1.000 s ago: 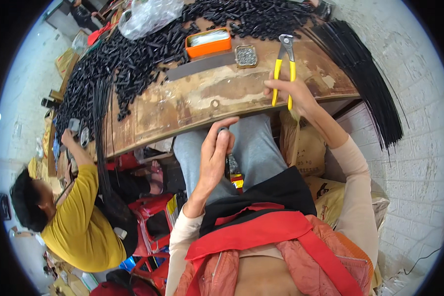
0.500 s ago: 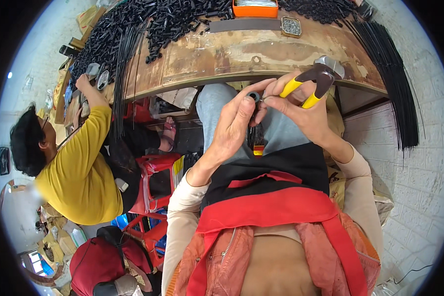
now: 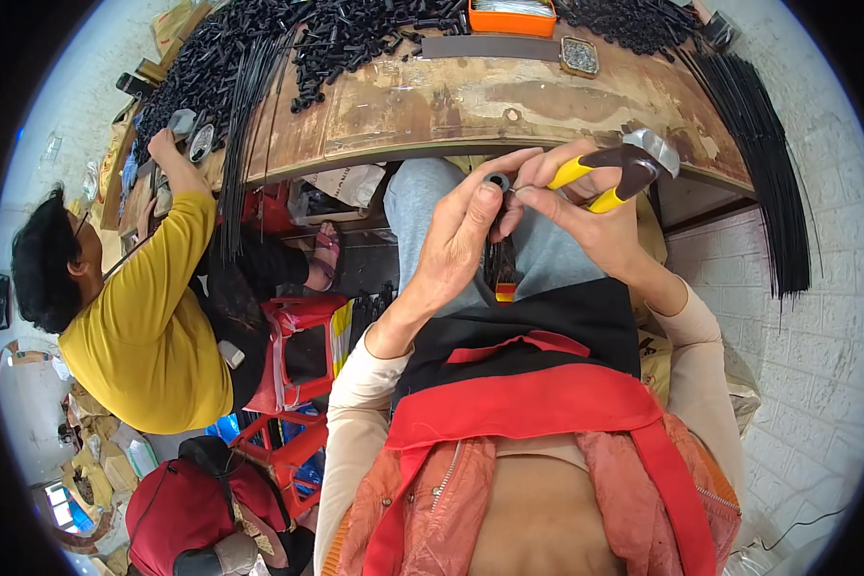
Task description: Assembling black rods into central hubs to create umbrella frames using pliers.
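Observation:
In front of my lap, just off the table's near edge, both hands meet at the fingertips. My left hand (image 3: 463, 226) is closed round a dark tubular part (image 3: 495, 180), its round hollow end showing past the thumb. My right hand (image 3: 586, 211) grips pliers (image 3: 634, 171) with yellow and dark handles, the metal head up and to the right. Its thumb and forefinger also pinch something thin and small beside the tube's end, too fine to name. Much of the tube is hidden in the left palm.
On the worn wooden table (image 3: 403, 110) lie a heap of black tubular parts (image 3: 346, 43), an orange tray (image 3: 512, 21) and a small tray of metal bits (image 3: 579, 56). Long black rods (image 3: 754, 163) overhang the right edge. A co-worker in yellow (image 3: 149, 326) sits at left.
The pliers' head has swung slightly right and down in my right hand. My hands stay together on the tube. The whole view has shifted a little.

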`<state>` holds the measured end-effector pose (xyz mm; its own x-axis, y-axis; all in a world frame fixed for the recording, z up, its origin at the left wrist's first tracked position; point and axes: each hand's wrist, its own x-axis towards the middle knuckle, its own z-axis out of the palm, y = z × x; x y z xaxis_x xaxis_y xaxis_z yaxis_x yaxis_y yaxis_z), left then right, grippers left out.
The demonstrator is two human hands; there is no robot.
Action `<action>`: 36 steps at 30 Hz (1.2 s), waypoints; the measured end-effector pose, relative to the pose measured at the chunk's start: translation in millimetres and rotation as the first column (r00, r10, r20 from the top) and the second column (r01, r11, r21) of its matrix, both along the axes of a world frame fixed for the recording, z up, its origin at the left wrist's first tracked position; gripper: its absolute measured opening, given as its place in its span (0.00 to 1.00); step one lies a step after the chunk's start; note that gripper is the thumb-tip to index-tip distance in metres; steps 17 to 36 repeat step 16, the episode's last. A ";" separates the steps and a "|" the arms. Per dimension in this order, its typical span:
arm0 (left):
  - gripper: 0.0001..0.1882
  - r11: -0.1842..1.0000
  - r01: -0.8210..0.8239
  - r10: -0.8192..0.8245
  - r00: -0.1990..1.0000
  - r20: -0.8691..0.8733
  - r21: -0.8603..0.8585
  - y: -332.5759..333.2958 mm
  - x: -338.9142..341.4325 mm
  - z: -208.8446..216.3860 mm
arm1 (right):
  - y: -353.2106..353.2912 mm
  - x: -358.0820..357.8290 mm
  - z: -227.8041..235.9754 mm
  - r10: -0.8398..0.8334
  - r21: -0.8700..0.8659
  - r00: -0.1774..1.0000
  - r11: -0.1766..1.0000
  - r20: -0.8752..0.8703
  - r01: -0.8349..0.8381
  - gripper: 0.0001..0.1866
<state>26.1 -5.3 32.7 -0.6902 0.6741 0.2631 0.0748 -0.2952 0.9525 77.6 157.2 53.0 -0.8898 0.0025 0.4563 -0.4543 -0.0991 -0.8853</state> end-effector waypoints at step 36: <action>0.32 1.000 0.005 -0.006 1.000 -0.023 -0.010 2.0 -4.1 -0.9 | 7.3 -12.4 -11.2 0.041 0.151 0.995 0.988 -0.093 -0.027 0.11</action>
